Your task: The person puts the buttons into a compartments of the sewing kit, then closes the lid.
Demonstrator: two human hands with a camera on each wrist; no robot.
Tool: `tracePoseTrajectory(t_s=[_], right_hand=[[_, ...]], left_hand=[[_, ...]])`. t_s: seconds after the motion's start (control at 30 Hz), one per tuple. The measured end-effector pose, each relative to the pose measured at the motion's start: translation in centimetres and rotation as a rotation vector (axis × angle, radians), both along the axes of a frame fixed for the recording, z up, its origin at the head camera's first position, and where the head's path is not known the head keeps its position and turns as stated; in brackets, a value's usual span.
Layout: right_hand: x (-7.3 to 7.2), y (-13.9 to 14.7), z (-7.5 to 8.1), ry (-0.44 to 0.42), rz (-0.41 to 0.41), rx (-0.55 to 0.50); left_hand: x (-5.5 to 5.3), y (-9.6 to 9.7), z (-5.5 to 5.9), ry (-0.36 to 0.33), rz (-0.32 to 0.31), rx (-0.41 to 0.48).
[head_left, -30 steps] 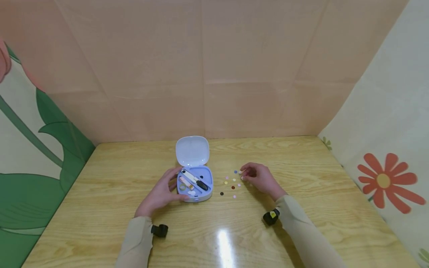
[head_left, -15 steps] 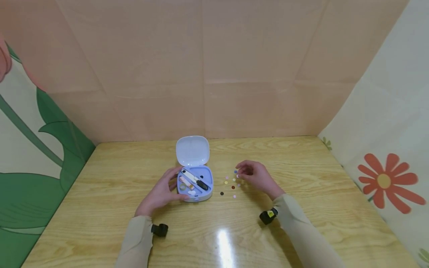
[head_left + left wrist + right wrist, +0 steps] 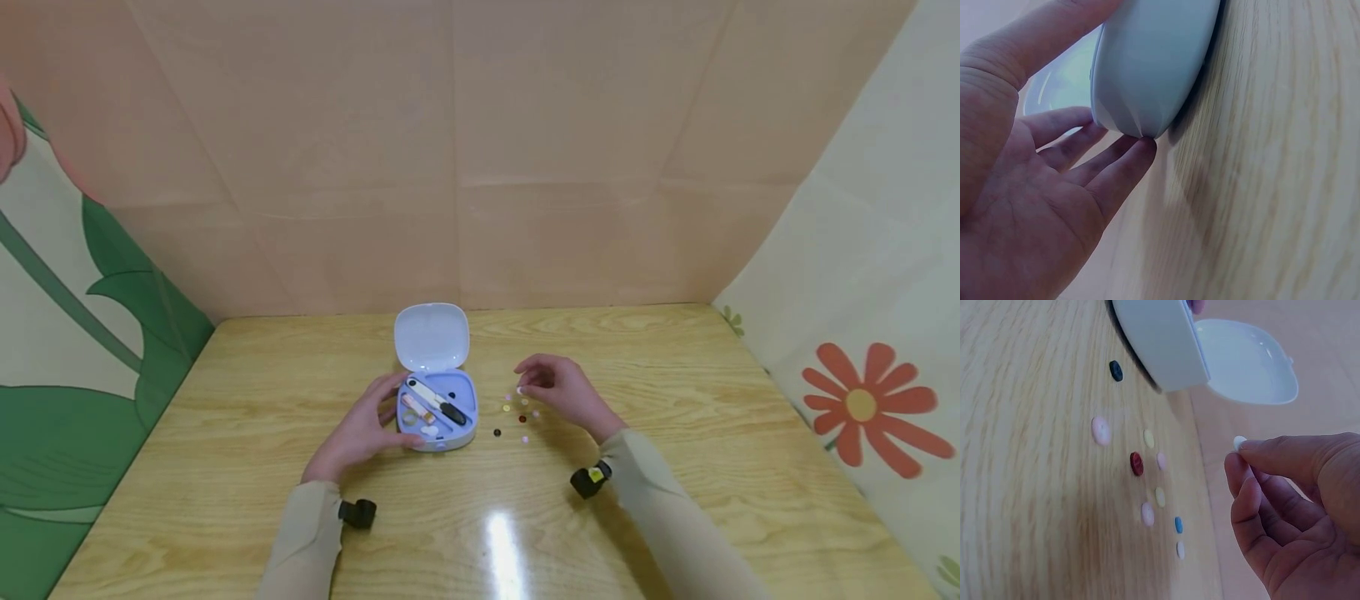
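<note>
Now closer to the right side of the open lilac-blue plastic box (image 3: 461, 441), the right hand (image 3: 566, 390) pinches a small round white button (image 3: 1239, 443), seemingly in mid-carry, while the left hand (image 3: 360, 432), curved wide, grips the box's left side.

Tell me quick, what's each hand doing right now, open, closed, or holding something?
Left hand: closed on the purple box, gripping its left side.
Right hand: closed, pinching a small white button.
</note>
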State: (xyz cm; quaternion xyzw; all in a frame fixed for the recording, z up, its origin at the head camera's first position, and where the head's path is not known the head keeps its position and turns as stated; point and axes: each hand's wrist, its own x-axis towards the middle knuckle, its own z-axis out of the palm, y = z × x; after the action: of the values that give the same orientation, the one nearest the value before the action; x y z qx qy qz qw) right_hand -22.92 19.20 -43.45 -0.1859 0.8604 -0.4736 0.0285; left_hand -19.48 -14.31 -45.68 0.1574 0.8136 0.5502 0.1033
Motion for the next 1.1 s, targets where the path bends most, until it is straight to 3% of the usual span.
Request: tracePoseTrajectory(t_s=[1.1], right_hand=[[-0.1, -5.2, 1.2, -0.028, 0.022, -0.013]], left_hand=[[0.1, -0.2, 0.1, -0.008, 0.005, 0.002]])
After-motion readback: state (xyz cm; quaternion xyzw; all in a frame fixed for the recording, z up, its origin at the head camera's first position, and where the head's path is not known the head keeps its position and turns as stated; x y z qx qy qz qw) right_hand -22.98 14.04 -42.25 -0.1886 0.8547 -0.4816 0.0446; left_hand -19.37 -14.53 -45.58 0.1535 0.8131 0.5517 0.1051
